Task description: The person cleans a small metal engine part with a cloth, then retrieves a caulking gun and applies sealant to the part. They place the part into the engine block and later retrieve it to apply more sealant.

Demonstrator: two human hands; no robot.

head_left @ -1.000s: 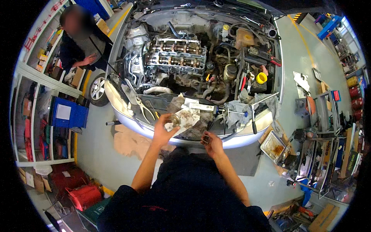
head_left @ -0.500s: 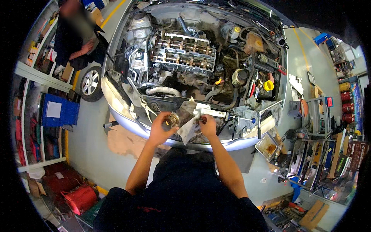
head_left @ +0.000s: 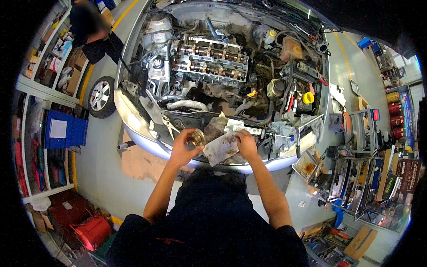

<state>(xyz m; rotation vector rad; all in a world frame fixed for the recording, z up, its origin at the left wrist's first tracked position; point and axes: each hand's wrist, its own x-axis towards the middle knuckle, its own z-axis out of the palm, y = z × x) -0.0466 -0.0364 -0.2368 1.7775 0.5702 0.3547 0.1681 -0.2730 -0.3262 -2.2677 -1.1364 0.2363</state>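
Over the front edge of the car's engine bay, my left hand (head_left: 183,150) is closed round a small ring-shaped metal part (head_left: 197,138) of brassy colour. Just right of it, a white cloth (head_left: 221,149) with dark stains lies spread out; it may be paper. At the cloth's right edge my right hand (head_left: 246,145) has its fingers pinched together on it. Beyond both hands sits the engine (head_left: 211,62), its camshafts exposed. A brownish, dirty rag (head_left: 215,126) is partly tucked behind the cloth.
Along the right of the bay are a yellow cap (head_left: 308,98), a grey rag (head_left: 284,131) and several hand tools. A tray with brown liquid (head_left: 306,167) stands low at right. Another person (head_left: 92,33) is at far left, near a loose-looking wheel (head_left: 102,96). Shelves line both sides.
My right hand has shifted slightly right, and the cloth is now opened out flatter, showing its stains. The left hand still holds the metal part. The other person has changed posture.
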